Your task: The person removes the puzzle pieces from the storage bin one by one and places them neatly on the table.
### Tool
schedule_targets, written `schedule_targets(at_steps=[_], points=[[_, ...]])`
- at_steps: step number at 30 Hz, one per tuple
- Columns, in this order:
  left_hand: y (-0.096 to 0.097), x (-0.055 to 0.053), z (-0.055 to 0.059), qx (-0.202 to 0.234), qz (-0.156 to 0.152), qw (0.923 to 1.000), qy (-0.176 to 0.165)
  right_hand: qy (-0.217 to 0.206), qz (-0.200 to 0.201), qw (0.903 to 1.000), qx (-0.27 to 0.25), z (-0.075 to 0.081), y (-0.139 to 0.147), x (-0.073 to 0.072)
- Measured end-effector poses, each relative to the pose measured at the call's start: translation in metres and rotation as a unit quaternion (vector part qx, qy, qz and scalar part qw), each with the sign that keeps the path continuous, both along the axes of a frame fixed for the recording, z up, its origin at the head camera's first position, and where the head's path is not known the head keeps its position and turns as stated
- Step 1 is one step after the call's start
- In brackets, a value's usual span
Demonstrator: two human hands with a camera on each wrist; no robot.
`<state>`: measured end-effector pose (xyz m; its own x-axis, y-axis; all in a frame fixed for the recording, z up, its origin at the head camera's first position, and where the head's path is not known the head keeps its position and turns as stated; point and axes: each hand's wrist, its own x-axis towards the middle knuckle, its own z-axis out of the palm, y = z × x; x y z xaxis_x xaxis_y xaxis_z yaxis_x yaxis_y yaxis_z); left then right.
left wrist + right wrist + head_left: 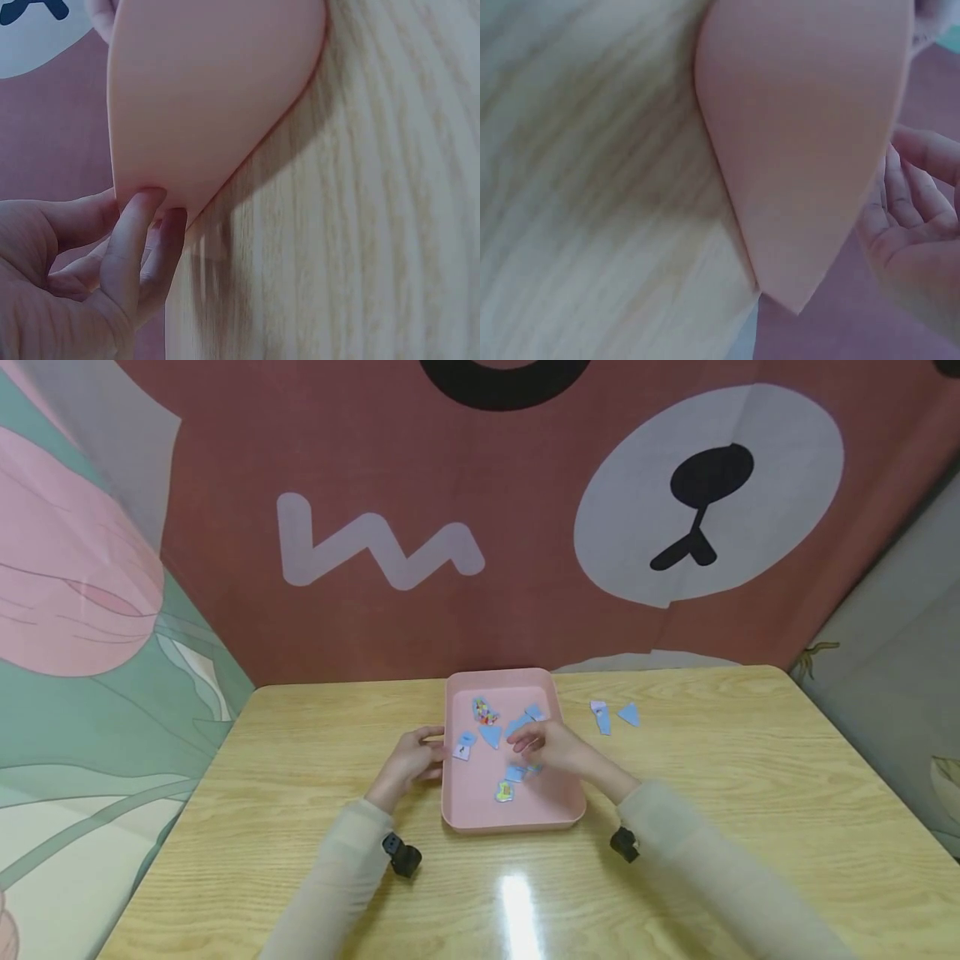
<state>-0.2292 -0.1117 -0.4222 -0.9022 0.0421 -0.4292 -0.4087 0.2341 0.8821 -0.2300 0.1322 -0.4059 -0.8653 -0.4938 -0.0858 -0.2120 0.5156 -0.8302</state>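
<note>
A shallow pink tray point(480, 814) stands on the table, holding several small flat cut-out pieces. Among them are a blue triangle point(491, 737), a multicoloured piece point(484, 711), a yellowish piece point(504, 791) and a pale piece with a dark mark point(461, 752). At the tray's left side, my left hand point(411, 758) grips the wall; in the left wrist view two fingertips press its outer face. My right hand point(551, 747) hovers over the tray's right half with loosely bent fingers, nothing visible in them. The right wrist view hides its fingertips behind the tray wall.
On the wooden table point(300, 752), right of the tray, lie a blue-and-lilac strip point(602, 718) and another blue triangle point(629, 715). A printed cloth point(375, 627) rises behind the table's back edge. Each sleeve carries a small black camera.
</note>
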Motion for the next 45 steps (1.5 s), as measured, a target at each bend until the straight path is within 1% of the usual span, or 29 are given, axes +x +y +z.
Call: schedule_targets(at_steps=[4, 6, 9, 12, 16, 20, 22, 26, 31, 38, 45], points=[[0.001, 0.001, -0.001, 0.001, 0.0, 1.0, 0.001, 0.008, 0.03, 0.9995, 0.007, -0.006, -0.008, 0.007], [0.001, 0.001, 0.0, 0.002, -0.001, 1.0, 0.002, 0.008, 0.038, 0.9991, 0.015, -0.009, -0.011, 0.011], [0.001, 0.001, 0.0, 0.001, 0.0, 1.0, 0.002, 0.02, 0.057, 0.9976, 0.033, -0.014, -0.015, 0.015], [0.001, 0.001, 0.001, -0.003, -0.001, 1.0, -0.001, 0.029, 0.066, 0.9964, 0.043, -0.015, -0.019, 0.018], [0.0, 0.0, 0.002, -0.008, -0.003, 1.0, -0.001, 0.03, 0.066, 0.996, 0.052, -0.016, -0.022, 0.019], [-0.001, 0.0, 0.002, -0.01, -0.006, 0.9999, -0.002, 0.032, 0.074, 0.9947, 0.064, -0.019, -0.022, 0.018], [-0.001, 0.0, 0.001, -0.012, -0.007, 0.9999, -0.004, 0.037, 0.079, 0.9933, 0.076, -0.021, -0.023, 0.017], [0.0, 0.0, 0.001, -0.011, -0.006, 0.9999, -0.005, 0.043, 0.076, 0.9905, 0.106, -0.023, -0.025, 0.018], [0.0, -0.001, 0.0, -0.01, -0.007, 0.9999, -0.005, 0.051, 0.077, 0.9863, 0.137, -0.02, -0.028, 0.019], [0.0, -0.001, -0.001, -0.006, -0.005, 1.0, 0.002, 0.082, 0.088, 0.9808, 0.153, -0.016, -0.03, 0.019], [-0.002, 0.0, -0.001, -0.007, -0.007, 0.9999, 0.006, 0.088, 0.074, 0.979, 0.168, -0.016, -0.03, 0.019]])
